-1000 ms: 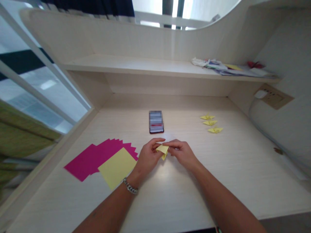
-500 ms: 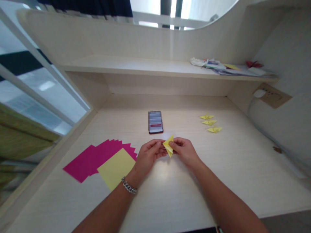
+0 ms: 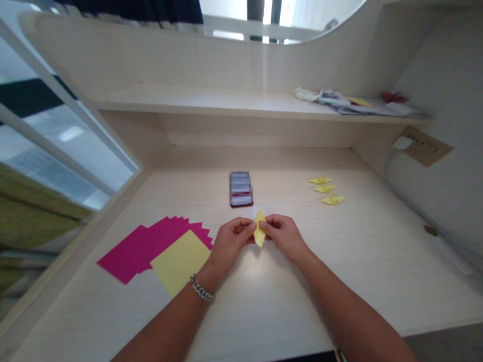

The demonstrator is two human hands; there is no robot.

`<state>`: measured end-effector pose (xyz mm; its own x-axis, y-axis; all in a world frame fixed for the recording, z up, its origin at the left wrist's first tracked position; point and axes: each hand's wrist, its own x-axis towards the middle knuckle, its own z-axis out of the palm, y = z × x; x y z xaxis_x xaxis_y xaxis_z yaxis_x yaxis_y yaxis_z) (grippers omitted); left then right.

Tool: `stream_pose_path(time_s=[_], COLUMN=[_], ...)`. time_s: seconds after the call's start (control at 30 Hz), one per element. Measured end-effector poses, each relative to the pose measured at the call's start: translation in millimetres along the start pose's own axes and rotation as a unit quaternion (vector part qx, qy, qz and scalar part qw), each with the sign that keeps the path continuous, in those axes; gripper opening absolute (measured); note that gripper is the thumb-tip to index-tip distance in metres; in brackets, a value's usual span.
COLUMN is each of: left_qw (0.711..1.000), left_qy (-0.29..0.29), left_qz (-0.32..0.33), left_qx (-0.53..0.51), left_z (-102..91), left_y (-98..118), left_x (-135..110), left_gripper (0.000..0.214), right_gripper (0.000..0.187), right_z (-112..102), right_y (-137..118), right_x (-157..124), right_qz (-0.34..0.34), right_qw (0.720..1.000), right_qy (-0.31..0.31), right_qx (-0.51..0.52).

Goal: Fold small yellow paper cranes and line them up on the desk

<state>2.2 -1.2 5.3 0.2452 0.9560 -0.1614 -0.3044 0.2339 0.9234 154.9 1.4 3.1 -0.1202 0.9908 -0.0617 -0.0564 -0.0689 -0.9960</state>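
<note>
Magenta sheets [image 3: 151, 246] and a yellow sheet [image 3: 180, 261] lie left on the desk [image 3: 339, 261], and beside them the left hand [image 3: 228, 244] and right hand [image 3: 287, 239] pinch the folded yellow piece [image 3: 259, 232], fingers closed on it just above the desk, turned upright and narrower than a second ago, seemingly one fold further.

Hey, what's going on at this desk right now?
A person holds a small folded paper, yellow, pinched between the fingertips of the left hand and right hand, just above the desk. A phone lies flat behind it. Three folded yellow shapes sit in a row to the right. To the left, a fan of pink sheets lies with a yellow sheet on top.
</note>
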Motion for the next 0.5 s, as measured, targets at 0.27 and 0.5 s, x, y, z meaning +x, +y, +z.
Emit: stream_pose_path(time_s=[0.27, 0.5], left_qw=[0.995, 0.980], left_qy=[0.043, 0.079], left_qz=[0.031, 0.081], left_qx=[0.083, 0.162], left_z=[0.0, 0.8], left_y=[-4.5, -9.0], left_x=[3.5, 1.4], left_gripper=[0.025, 0.023], right_gripper=[0.029, 0.027], right_z=[1.2, 3.4], right_y=[1.6, 5.3], right_x=[-0.7, -0.5], right_qz=[0.026, 0.029], right_qw=[0.999, 0.999], right_qy=[-0.019, -0.016], right_qx=[0.006, 0.019])
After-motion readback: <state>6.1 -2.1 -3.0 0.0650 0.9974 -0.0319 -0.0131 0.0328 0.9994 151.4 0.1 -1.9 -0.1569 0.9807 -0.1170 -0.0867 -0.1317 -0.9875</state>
